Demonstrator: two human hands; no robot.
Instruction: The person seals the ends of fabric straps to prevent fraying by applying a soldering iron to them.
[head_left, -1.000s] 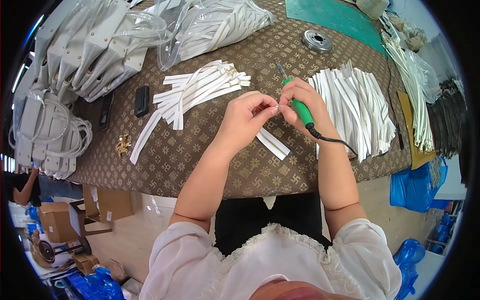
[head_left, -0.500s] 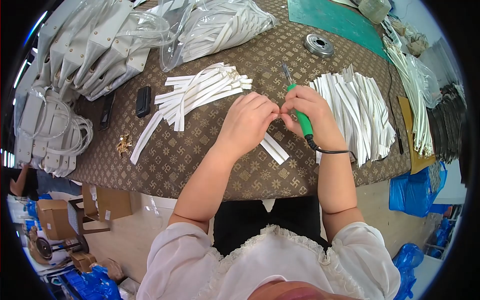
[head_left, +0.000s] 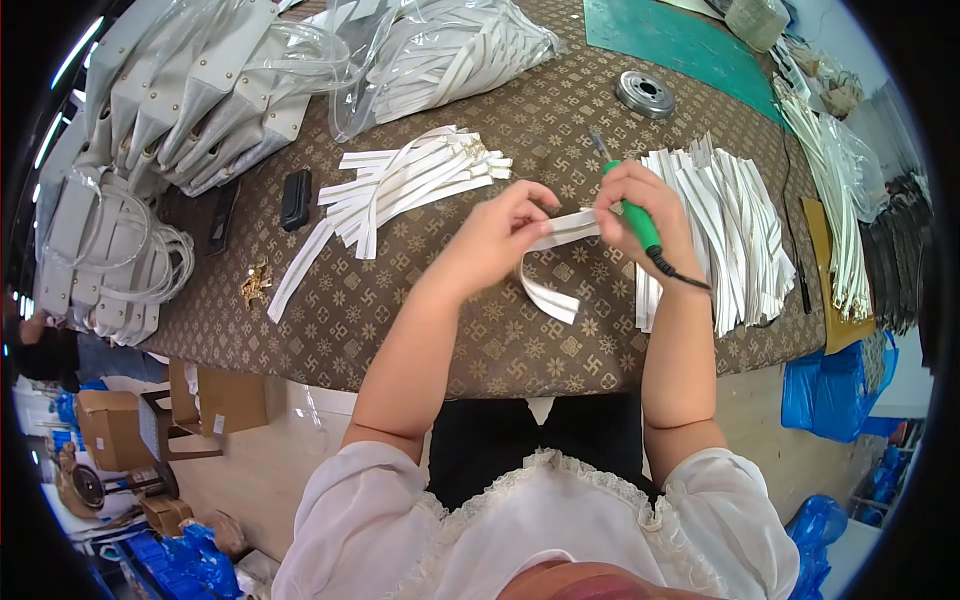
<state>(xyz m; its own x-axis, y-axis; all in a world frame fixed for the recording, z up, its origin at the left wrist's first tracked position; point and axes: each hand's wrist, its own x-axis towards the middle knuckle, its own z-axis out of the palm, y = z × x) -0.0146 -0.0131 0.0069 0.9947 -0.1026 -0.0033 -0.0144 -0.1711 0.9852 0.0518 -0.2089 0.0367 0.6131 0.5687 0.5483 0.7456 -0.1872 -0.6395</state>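
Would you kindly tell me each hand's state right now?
Left hand: partly curled at the white zipper strip; grip unclear.
Right hand: closed, holding the green-handled tool, strip at its fingers.

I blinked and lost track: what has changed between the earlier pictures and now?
The right hand has moved rightward, away from the left hand; a stretch of white zipper now shows between them, its loose end curving below. The right hand still holds the green tool; the left zipper pile and right zipper pile stayed put.
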